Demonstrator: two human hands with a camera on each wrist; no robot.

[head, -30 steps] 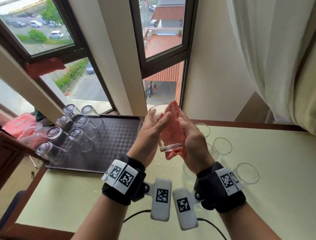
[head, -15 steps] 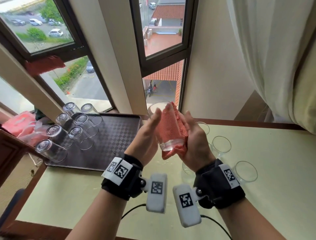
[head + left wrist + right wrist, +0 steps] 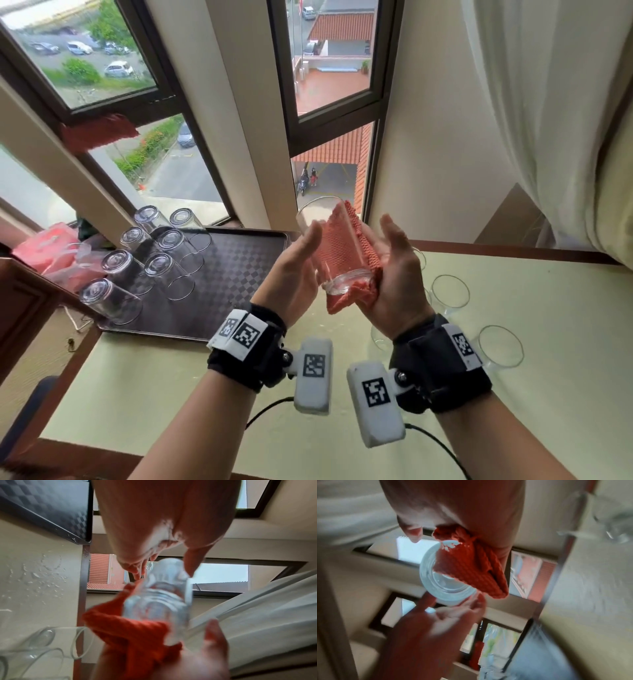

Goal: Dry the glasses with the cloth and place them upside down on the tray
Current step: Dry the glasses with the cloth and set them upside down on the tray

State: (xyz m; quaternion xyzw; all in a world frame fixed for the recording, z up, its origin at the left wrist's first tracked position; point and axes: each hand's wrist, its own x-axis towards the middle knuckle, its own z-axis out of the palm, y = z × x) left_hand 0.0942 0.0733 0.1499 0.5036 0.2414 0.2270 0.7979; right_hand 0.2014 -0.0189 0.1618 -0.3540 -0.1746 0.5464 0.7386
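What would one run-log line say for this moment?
step: drying | left hand: presses glass | right hand: presses cloth on glass | tray: glasses upside down

We find one clear glass tilted, rim pointing away and thick base nearest, pressed between the left hand and the right hand. The coral waffle-weave cloth lies against its right side. Seven inverted glasses stand on the dark checkered tray. Several upright glasses stand to its right.
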